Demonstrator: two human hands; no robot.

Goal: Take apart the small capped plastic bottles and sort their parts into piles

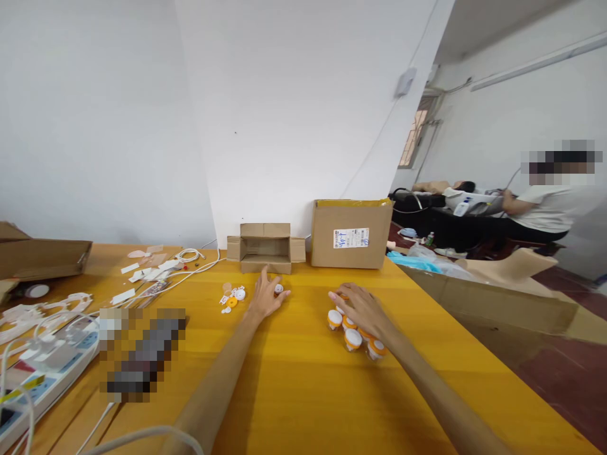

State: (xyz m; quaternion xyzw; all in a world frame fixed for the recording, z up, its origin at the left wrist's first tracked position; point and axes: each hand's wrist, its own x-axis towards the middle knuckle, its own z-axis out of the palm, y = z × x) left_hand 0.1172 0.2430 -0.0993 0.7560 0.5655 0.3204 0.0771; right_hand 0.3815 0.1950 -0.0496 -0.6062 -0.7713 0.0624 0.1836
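Note:
My left hand point(266, 298) is low over the wooden table, its fingers spread and its thumb pointing right. Beside the thumb lies a small round white part point(279, 289). Just left of that hand is a loose group of small pieces, among them an orange ring point(231, 302) and a white round piece point(240, 294). My right hand point(363, 308), fingers stretched and thumb apart, hovers over or touches a cluster of round white-and-orange pieces with clear undersides point(353, 339). The hand covers some of them, so contact underneath is partly hidden.
An open cardboard box point(265, 267) and a closed labelled carton point(348, 253) stand against the wall. At left are a power strip point(47, 395), cables, a blurred dark object point(147, 354) and another carton point(52, 260). A person point(554, 205) sits far right.

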